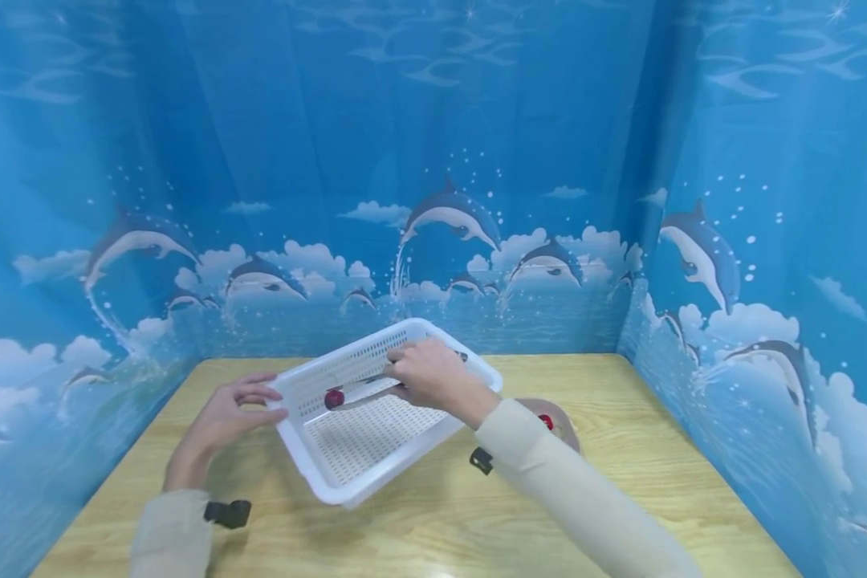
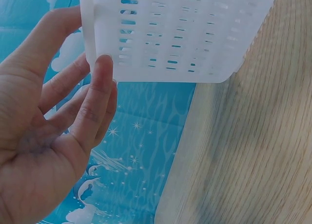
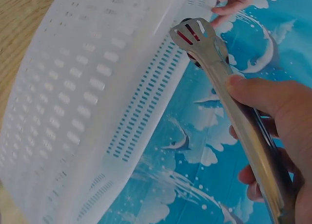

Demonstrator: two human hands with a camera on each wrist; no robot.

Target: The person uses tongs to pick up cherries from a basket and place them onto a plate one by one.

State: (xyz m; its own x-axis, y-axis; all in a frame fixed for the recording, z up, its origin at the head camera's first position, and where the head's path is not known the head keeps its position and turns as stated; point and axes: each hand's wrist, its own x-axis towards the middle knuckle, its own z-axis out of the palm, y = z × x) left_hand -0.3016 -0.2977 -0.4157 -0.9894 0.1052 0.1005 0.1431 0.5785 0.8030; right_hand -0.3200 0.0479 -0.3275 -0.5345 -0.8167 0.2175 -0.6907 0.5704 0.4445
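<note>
My left hand [image 1: 227,413] pinches the left end of a white plastic basket [image 1: 397,474], thumb and fingers at its rim. The basket [image 2: 165,44] has slotted walls and is held tilted over the table. My right hand [image 1: 433,376] grips metal tongs [image 1: 368,391] above the basket; in the right wrist view, the thumb presses along the handle of the tongs [image 3: 234,107]. Between the tongs' slotted tips is a small, round, dark red fruit [image 1: 334,398], over the basket's left part. Only slivers of its red show through the slots in the right wrist view.
A pinkish-brown plate [image 1: 569,425] with a small red piece [image 1: 546,421] stands on the wooden table [image 1: 665,498], partly behind my right forearm. Blue curtains [image 1: 318,160] with dolphins enclose the table at the back and on both sides.
</note>
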